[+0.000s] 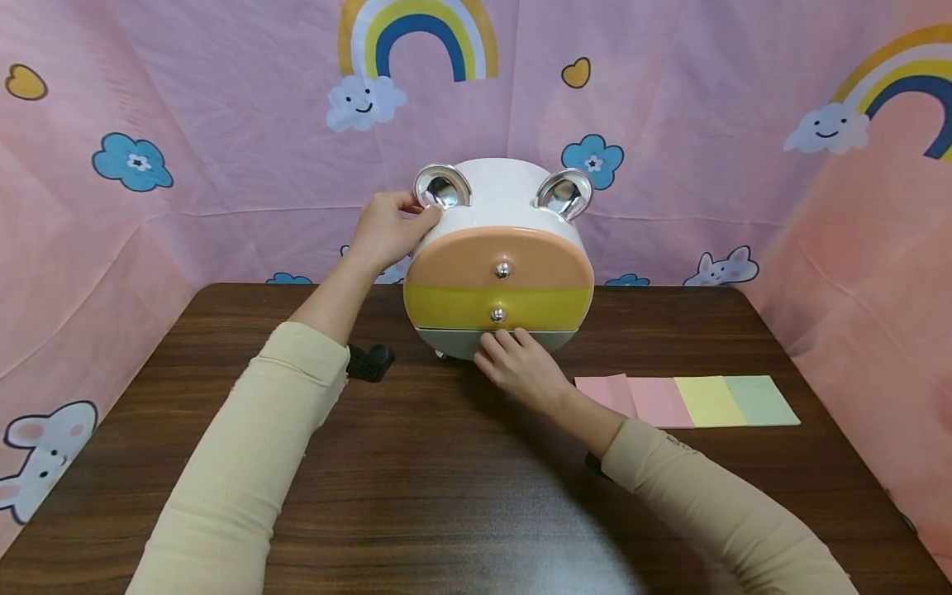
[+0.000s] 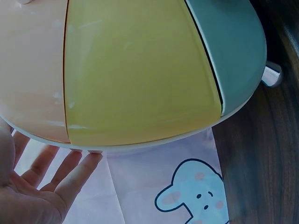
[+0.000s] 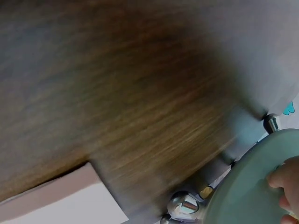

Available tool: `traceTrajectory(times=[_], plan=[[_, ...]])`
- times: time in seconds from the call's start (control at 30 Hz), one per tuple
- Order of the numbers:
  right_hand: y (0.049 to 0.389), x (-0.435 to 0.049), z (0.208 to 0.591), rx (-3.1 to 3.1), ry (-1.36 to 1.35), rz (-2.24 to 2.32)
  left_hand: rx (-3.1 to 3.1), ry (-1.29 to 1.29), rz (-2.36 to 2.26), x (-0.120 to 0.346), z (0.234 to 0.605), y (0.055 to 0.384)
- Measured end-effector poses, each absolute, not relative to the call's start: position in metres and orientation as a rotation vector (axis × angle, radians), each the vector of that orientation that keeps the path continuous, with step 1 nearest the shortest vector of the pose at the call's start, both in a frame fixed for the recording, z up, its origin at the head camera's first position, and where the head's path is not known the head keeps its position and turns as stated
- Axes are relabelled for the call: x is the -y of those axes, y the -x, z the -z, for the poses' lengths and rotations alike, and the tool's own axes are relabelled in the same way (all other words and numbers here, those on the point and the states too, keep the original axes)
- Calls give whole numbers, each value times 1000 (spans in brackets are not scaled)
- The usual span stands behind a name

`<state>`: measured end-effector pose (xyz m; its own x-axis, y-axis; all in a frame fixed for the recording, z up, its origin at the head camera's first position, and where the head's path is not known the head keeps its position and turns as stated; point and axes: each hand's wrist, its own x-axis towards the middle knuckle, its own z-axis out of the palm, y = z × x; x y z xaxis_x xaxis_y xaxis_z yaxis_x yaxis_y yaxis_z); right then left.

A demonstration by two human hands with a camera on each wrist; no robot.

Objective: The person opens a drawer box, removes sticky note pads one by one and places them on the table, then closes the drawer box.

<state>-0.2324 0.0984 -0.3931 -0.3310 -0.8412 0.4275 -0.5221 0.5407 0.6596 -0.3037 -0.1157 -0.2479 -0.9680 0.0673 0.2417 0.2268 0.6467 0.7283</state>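
A round-fronted drawer box (image 1: 506, 190) with silver ears stands on the table. Its front has an orange drawer (image 1: 454, 260), a yellow drawer (image 1: 446, 307) and a green drawer (image 1: 446, 340). My left hand (image 1: 390, 227) is at the box's upper left side, below the ear; in the left wrist view its extended fingers (image 2: 77, 179) touch the rim. With curled fingers, my right hand (image 1: 521, 368) pinches the green drawer's knob at the middle of its front, the knob hidden behind them. A narrow dark gap runs between the yellow and green drawers in the left wrist view.
Right of the box, a row of pink, yellow and green paper squares (image 1: 714, 402) lies on the dark wooden table (image 1: 416, 496). A pink printed cloth (image 1: 268, 124) hangs behind and along both sides. Short silver feet (image 3: 271, 123) hold the box up.
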Motion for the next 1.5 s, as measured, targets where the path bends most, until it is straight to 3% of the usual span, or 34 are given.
traceTrajectory(times=[0.97,1.5], plan=[[224,-103,385,2065,-1087,391,2670,221,1233,113,248,302],[211,-149,366,2388,-1050,172,2700,260,1290,119,247,302]])
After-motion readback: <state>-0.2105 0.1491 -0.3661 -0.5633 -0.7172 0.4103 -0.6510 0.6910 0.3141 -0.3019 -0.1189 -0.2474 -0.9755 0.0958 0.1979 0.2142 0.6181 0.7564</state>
